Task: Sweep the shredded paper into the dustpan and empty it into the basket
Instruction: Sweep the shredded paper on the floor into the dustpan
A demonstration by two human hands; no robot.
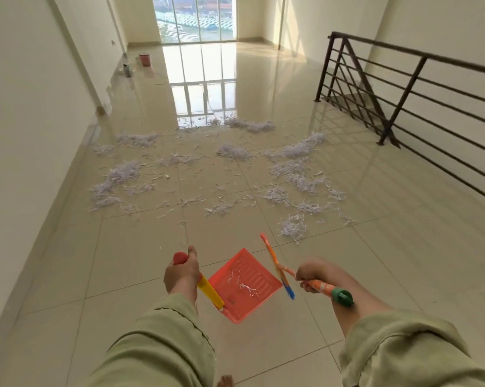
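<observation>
Shredded paper [291,152]: lying scattered in loose white clumps and single strips over the floor ahead, well apart from the tools; a few curled strips already sitting in the dustpan.
Step in hand: walking up to the mess with both tools raised, judging by how things lie; most of the sweeping not yet done.
Left hand [181,270]: curling tight round the dustpan handle just under its red knob, thumb pointing up.
Right hand [312,276]: wrapping round the broom stick near its green end cap, fingers fully closed on it.
Dustpan [245,283]: hanging tilted between the two hands, seemingly clear of the floor; thin orange-red plastic, square tray with a ribbed bottom, on a yellow handle.
Broom [277,268]: pointing forward and down, head seen edge-on; orange body, blue bristles at the near tip, blurred, so finer detail cannot be told.
Next move: probably lowering the dustpan lip flat against the floor beside the nearest clump [293,226] and drawing the broom toward it with light strokes, paper this light tending to scatter.
Floor [124,261]: glossy cream tiles, mirroring the window, slippery-looking.
Basket: possibly the small red container [144,59] far off by the left wall; too small to be sure.
Railing [403,88]: dark metal bars guarding a stairwell on the right.
</observation>
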